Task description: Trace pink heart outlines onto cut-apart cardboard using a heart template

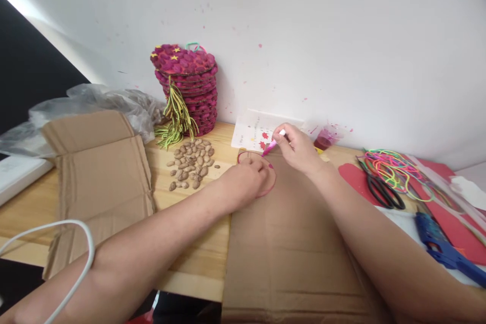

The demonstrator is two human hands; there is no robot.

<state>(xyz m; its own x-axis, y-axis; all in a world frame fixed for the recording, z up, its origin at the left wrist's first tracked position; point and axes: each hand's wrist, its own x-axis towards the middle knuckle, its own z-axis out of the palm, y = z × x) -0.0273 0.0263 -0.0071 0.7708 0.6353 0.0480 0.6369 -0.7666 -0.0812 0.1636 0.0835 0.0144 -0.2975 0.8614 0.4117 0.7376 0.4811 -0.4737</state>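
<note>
My right hand [299,150] is closed round a pink marker [272,144], whose tip touches the top right rim of a round cardboard disc [269,178] with a pink edge. The disc lies on a large brown cardboard sheet [288,243]. My left hand [246,176] rests flat on the disc with its fingers spread over it, pressing it onto the sheet. Most of the disc is hidden under that hand.
A heap of beans [192,163] lies left of the disc, before a stack of magenta discs with a tassel [190,88]. A folded cardboard box [96,172] and plastic bag [94,104] sit left. Right: sticker sheet [252,134], pink cup [324,138], scissors [381,190], coloured cords [391,164], blue glue gun [440,248].
</note>
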